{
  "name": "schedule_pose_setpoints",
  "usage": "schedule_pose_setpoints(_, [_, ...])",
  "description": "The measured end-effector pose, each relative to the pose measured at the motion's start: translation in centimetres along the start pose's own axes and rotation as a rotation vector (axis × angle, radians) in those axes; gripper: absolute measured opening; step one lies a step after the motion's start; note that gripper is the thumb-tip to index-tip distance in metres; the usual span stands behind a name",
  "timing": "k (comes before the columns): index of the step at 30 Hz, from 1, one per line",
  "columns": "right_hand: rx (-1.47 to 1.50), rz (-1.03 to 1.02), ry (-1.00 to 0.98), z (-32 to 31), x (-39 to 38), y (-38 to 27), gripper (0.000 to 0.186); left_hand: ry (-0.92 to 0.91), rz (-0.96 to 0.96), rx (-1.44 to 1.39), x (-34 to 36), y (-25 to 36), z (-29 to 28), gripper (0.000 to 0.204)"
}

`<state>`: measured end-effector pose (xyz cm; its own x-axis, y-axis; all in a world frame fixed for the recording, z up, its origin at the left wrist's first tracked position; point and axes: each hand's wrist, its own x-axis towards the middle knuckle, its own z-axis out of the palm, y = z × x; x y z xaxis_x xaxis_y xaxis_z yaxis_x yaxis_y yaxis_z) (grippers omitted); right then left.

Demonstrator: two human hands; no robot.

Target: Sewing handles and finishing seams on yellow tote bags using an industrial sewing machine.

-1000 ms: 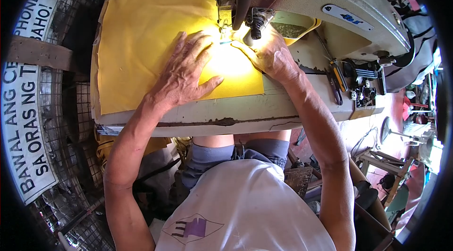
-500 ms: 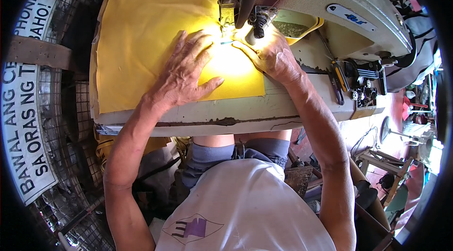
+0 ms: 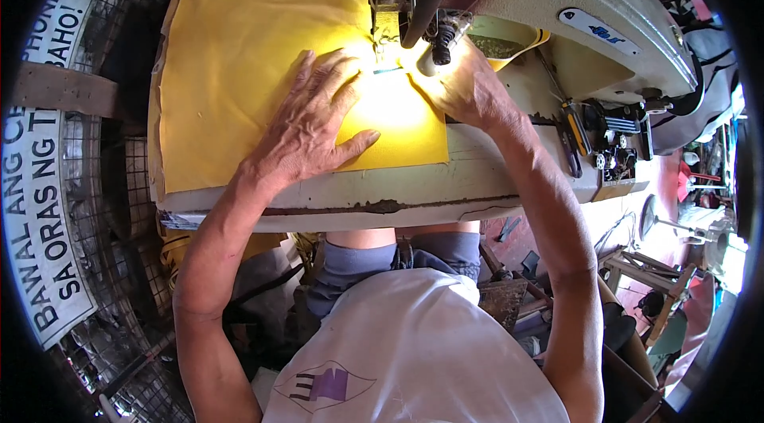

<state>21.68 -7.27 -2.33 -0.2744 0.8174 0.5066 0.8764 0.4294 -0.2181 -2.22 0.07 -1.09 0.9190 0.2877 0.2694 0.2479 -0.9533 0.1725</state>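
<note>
A large sheet of yellow fabric (image 3: pixel 231 97) lies on the sewing machine's bed, its right part passing below the presser foot (image 3: pixel 382 49). My left hand (image 3: pixel 310 116) rests on it, fingers stretched and thumb spread, left of the needle. To the needle's right, my right hand (image 3: pixel 465 89) has its fingers curled at the fabric's edge, where a narrow yellow strip (image 3: pixel 525 47) runs into it. Lamp glare and a machine part hide its fingertips. A short dark teal mark (image 3: pixel 388 70) shows on the brightly lit fabric between both hands.
The sewing machine's arm (image 3: pixel 573 9) rises over the right side. A screwdriver (image 3: pixel 574 128) and dark-handled snips (image 3: pixel 568 151) lie on the table, beside a bobbin winder (image 3: pixel 613 156). Wire mesh with a white sign (image 3: pixel 60 176) stands at the left. The table's front edge (image 3: pixel 374 212) is chipped.
My right hand has moved slightly right, away from the needle, with its fingers more curled. More of the teal mark shows. My left hand stays nearly still on the fabric.
</note>
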Motion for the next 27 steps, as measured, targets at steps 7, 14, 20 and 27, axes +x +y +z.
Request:
schedule_pose_setpoints(7, [-0.059,-0.069,0.007,0.8,1.6,1.0,0.012,-0.019,-0.012,-0.008,0.1,0.0,0.0,0.064])
schedule_pose_setpoints(14, [-0.152,-0.089,-0.002,0.5,1.2,0.7,0.012,-0.012,-0.02,-0.021,0.5,-0.4,-0.1,0.065])
schedule_pose_setpoints(20, [-0.01,0.014,-0.095,0.1,1.1,0.5,0.012,-0.033,-0.029,-0.017,1.0,-0.2,-0.1,0.062])
schedule_pose_setpoints(27, [0.033,0.106,-0.114,-1.7,-0.5,-1.1,0.007,0.01,0.004,-0.024,0.8,-0.2,0.0,0.061])
